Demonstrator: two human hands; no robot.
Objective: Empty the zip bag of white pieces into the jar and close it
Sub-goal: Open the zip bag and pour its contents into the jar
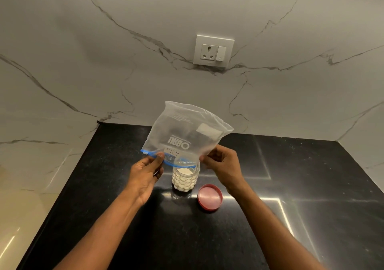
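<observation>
A clear zip bag (pixel 187 132) with a blue zip strip is held upside down, its open mouth right over the jar (pixel 185 179). The bag looks empty. My left hand (pixel 145 174) pinches the zip edge at the bag's left end. My right hand (pixel 223 163) pinches the zip edge at the right end. The clear ribbed jar stands open on the black counter (pixel 104 207), filled nearly to the top with white pieces. Its red lid (pixel 209 197) lies flat on the counter just right of the jar, inner side up.
A marble wall runs behind and along both sides of the counter. A white socket with a switch (pixel 214 50) sits on the back wall. The counter's left edge (pixel 52 217) drops off beside a light marble surface.
</observation>
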